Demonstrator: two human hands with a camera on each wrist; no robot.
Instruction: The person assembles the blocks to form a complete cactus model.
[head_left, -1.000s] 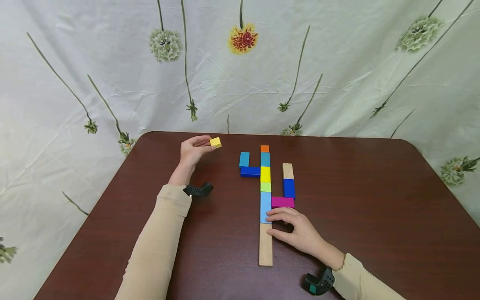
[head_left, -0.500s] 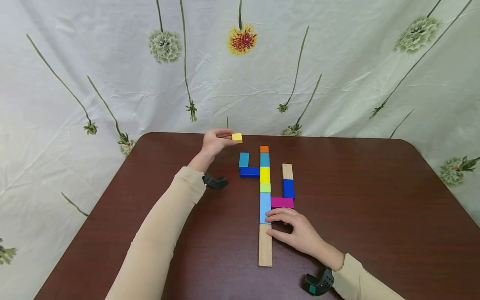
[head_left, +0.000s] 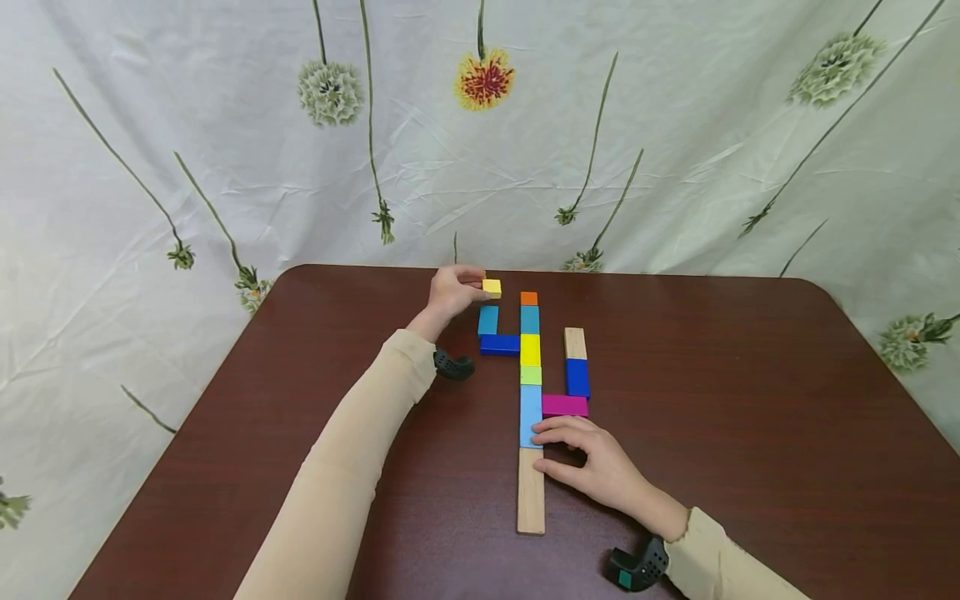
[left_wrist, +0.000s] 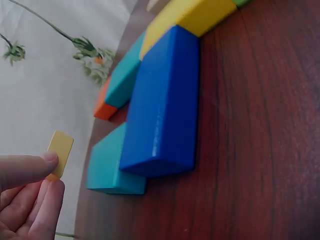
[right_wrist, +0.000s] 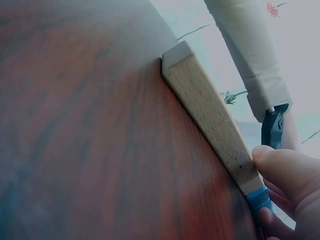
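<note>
My left hand (head_left: 450,292) pinches a small yellow block (head_left: 492,288) between thumb and fingers, near the table's far edge. In the head view it appears just beyond a teal block (head_left: 488,320), left of the orange block (head_left: 529,298). The left wrist view shows the yellow block (left_wrist: 62,150) held away from the other blocks. My right hand (head_left: 588,462) rests by the near part of the block row with relaxed fingers. Its fingertips touch the light blue block (head_left: 530,404), and its thumb is at the long plain wooden block (head_left: 531,500).
A dark blue block (head_left: 500,345) joins the teal block to the middle row, at the yellow rectangular block (head_left: 530,350). Right of the row, a magenta block (head_left: 566,405) leads to a blue block (head_left: 577,377) and a plain wooden one (head_left: 575,342). A flowered cloth (head_left: 675,167) hangs behind the table.
My left hand has moved right with the small yellow block, then slightly down towards the teal block. The right hand and the laid blocks have stayed put.
</note>
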